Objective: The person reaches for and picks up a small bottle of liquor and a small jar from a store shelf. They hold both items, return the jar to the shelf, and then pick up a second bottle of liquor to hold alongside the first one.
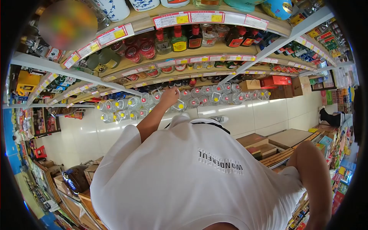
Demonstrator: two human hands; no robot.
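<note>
My left hand reaches forward to the rows of clear plastic jugs on the floor below the shelves. Its fingers are closed at the white loop handle of a clear jug with a yellow cap. Other clear jugs with red or yellow caps and similar handles crowd on both sides of it. My right arm is bent at the right side of the view, its forearm running down to the lower edge; my right hand is out of sight.
Shelves of bottles with price tags rise above the jugs. Cardboard boxes and a red box stand right of the jugs. Behind me are stacked cartons and a dark jar. Tiled floor lies between.
</note>
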